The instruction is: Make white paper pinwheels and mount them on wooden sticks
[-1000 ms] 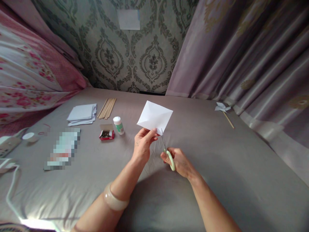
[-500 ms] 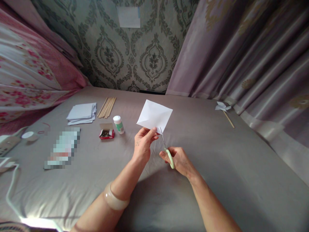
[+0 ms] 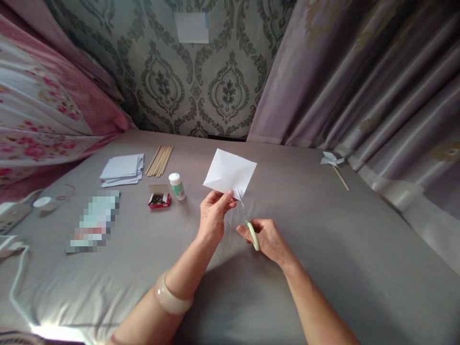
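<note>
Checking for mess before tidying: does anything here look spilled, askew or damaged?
Nothing looks spilled or damaged. The paper stack is loosely fanned, and the small red box sits open beside the upright white bottle. The left hand holds a creased white sheet; the right hand holds scissors at its corner.

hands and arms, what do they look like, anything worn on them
Both arms are bare, with no sleeves in view. The left arm carries a wide, smooth, pale beige bangle above the wrist. The left hand has a few small dark marks on its back; the right hand shows no ring, watch or band.
</note>
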The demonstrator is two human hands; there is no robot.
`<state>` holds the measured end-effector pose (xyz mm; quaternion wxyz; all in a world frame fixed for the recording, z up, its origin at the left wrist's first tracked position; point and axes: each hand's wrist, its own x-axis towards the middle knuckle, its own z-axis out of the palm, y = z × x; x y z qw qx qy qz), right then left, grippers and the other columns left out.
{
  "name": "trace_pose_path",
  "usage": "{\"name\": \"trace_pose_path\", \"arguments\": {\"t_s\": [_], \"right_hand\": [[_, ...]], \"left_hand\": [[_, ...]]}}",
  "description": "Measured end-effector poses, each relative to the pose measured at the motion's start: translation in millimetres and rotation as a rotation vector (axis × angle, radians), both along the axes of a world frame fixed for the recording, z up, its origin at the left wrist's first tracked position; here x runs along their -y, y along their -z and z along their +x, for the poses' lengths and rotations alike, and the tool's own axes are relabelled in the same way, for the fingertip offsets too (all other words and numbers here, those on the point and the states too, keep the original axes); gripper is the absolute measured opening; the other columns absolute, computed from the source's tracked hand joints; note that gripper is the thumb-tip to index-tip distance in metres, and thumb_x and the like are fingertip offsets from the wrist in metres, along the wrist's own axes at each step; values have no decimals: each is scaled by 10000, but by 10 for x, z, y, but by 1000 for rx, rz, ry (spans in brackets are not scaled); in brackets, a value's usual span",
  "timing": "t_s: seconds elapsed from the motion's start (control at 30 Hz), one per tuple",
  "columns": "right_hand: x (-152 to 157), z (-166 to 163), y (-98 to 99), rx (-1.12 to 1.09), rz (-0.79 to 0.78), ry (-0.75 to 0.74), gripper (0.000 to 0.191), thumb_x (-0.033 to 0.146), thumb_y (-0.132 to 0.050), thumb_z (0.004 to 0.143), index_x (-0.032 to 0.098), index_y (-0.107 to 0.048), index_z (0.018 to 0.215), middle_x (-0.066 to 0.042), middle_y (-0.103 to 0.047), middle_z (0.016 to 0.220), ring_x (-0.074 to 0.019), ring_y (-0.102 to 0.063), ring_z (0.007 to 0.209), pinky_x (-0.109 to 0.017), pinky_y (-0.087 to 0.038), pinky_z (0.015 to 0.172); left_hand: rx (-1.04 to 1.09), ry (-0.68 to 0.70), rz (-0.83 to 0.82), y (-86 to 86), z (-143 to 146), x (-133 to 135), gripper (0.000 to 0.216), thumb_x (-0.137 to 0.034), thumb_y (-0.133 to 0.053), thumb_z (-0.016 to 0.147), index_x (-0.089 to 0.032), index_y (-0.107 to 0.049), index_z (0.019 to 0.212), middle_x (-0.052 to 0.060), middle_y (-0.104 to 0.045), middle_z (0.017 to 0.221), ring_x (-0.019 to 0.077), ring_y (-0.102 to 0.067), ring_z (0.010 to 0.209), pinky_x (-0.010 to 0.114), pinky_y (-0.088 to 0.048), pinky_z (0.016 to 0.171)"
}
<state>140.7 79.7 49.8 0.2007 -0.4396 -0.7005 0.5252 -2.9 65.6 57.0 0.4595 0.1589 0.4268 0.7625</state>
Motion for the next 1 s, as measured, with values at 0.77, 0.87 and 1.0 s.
{"name": "trace_pose_path", "arguments": {"t_s": [0.77,0.87,1.0], "right_hand": [[11,-19,33,6,73,62,490,559,-665,689,176,-434,489,46,-360,470,-83,-318,480,-237,-253,462],[1,-14,59,-6,84,65,486,550,-665,695,176,-436,487,48,-360,471,-80,-317,479,-234,-260,463],[-16,-8,96,-5,95,75,477,526,-675,694,174,-434,480,49,-359,467,-77,-316,474,-230,-258,460]], "left_hand": [[-3,5,24,17,11,-9,222,-262,-802,600,-140,-634,680,-13,-637,657,80,-607,605,195,-473,589],[1,5,17,18,9,-9,236,-269,-810,586,-142,-629,668,-15,-637,650,83,-607,596,202,-473,587],[-4,3,13,4,9,-2,258,-284,-821,570,-143,-626,661,-14,-637,646,87,-609,596,209,-475,590]]}}
